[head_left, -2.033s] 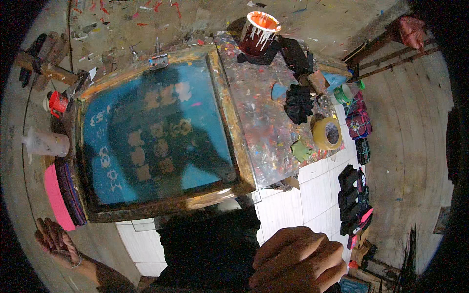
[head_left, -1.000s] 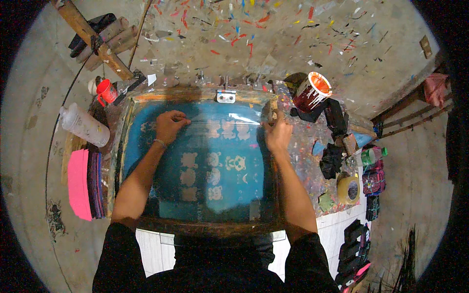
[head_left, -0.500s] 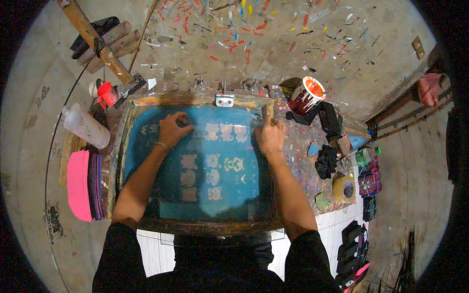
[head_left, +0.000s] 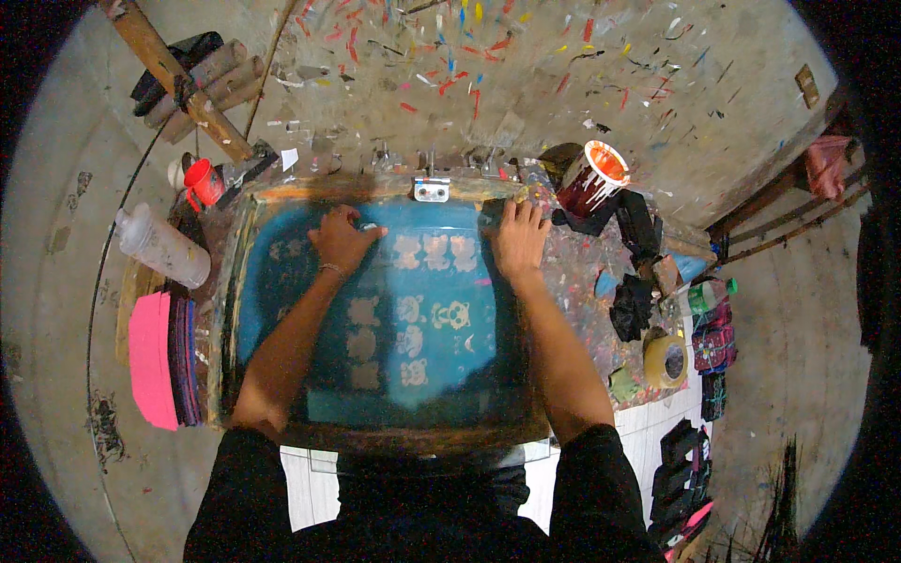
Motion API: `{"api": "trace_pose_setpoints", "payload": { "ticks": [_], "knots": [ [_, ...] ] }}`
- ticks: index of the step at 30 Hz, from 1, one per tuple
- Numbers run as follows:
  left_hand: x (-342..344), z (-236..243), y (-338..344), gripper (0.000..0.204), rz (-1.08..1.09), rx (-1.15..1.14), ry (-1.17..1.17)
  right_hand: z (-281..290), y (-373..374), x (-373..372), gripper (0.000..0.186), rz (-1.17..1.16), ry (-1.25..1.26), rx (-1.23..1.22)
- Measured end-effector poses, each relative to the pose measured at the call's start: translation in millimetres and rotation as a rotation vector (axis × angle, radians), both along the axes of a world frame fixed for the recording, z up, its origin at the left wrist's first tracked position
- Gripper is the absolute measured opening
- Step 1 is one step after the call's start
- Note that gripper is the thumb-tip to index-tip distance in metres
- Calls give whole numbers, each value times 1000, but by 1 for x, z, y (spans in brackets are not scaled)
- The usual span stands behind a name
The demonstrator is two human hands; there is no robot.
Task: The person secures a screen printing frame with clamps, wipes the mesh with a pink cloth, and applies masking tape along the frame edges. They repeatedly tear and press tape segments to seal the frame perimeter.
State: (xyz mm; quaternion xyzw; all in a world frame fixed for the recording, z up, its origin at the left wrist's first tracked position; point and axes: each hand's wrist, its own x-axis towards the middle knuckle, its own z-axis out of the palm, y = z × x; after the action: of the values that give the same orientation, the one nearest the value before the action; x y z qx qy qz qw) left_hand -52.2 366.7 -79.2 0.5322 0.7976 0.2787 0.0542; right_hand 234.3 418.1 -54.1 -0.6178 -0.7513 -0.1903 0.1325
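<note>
A wooden-framed printing screen (head_left: 450, 324) with blue mesh and pale animal-shaped patterns lies before me. Over its upper left part, my left hand (head_left: 343, 240) is closed in a pinch, with something small and pale at the fingertips that I cannot make out. My right hand (head_left: 522, 240) grips the screen's upper right edge, its fingers over the wood and its thumb on the inner side. A thin shiny line crosses the mesh between my hands; whether it is a clear strip or a reflection is unclear. A metal hinge clamp (head_left: 432, 190) sits at the far edge.
To the left stand a pink-fronted stack of sheets (head_left: 152, 361), a cloudy plastic bottle (head_left: 164, 246) and a red cup (head_left: 204, 182). On the right are a paint-streaked bucket (head_left: 593, 178), a black crumpled cloth (head_left: 629, 308) and a tape roll (head_left: 664, 361). A paint-flecked wall rises behind.
Both hands have shifted slightly away from me, toward the screen's far edge. The shiny line between them has moved the same way. My right fingers now reach further over the wood.
</note>
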Motion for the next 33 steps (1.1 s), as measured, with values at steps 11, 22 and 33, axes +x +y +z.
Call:
{"api": "trace_pose_setpoints", "payload": {
  "ticks": [11, 22, 33],
  "knots": [
    [-14, -37, 25, 38, -20, 22, -165, -15, 18, 10, 39, 42, -9, -38],
    [-27, -29, 13, 22, -169, 146, -274, 18, 29, 18, 45, 237, -27, -291],
    [-32, -19, 6, 20, -254, 300, -163, 19, 39, 6, 27, 220, 59, -515]
  ]
}}
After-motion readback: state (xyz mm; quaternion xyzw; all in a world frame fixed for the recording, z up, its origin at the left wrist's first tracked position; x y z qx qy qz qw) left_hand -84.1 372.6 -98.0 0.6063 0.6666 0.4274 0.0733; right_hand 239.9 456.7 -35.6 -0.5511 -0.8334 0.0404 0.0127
